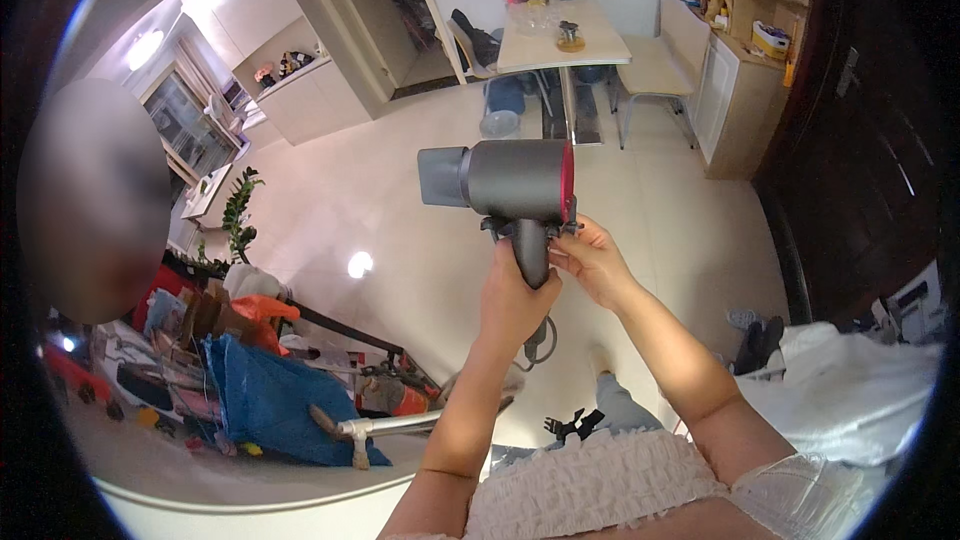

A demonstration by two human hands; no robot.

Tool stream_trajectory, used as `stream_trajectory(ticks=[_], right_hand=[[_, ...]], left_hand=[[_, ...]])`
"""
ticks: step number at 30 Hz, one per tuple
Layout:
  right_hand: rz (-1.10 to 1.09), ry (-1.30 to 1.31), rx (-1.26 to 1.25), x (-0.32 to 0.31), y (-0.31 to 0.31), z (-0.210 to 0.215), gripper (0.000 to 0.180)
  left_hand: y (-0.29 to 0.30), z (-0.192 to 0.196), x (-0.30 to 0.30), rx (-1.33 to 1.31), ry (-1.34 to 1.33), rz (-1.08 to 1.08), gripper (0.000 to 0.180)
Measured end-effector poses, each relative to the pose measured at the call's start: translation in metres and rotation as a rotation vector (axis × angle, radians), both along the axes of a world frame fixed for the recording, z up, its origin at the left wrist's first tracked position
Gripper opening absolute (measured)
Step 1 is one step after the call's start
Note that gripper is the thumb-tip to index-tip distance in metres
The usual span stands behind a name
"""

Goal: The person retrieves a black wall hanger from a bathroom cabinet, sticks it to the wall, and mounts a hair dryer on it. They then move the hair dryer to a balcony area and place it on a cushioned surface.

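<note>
To my far left a heap of clutter (240,380) sits on the floor, with blue fabric (270,395), orange cloth and a leafy potted plant (238,212) behind it. Moving toward the middle, my left hand (512,302) is wrapped firmly around the dark handle of a grey hair dryer (510,180), which I hold upright in the air out in front of me over the pale tiled floor (400,200), its nozzle pointing left and a pink ring at its rear. A cord (540,345) hangs from the handle's base below my fist. Just to the right, my right hand (590,260) pinches with narrowed fingers at the top of the handle, touching the spot under the barrel. Beyond, a white table (560,45) with small items stands against the far wall; wooden shelving (745,50) is at right. I judge that the dangling cord could snag or tug, and only one hand grips fully, so the dryer could twist or drop.
</note>
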State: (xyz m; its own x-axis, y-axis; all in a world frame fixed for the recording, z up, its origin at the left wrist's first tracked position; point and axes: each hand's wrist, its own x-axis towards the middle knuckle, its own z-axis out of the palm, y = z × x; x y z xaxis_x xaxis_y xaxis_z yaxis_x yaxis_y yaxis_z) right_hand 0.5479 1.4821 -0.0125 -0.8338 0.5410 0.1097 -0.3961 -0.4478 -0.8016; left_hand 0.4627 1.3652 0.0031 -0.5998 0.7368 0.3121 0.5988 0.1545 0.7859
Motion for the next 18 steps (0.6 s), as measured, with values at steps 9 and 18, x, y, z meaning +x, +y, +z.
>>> stream_trajectory(ticks=[9, 18], right_hand=[[0.096, 0.039, 0.075, -0.069, 0.171, 0.022, 0.028], [0.148, -0.039, 0.134, -0.130, 0.243, 0.013, 0.028]], left_hand=[[0.156, 0.022, -0.074, 0.188, -0.231, -0.237, 0.038], [0.226, 0.024, -0.149, 0.051, -0.363, -0.249, 0.036]])
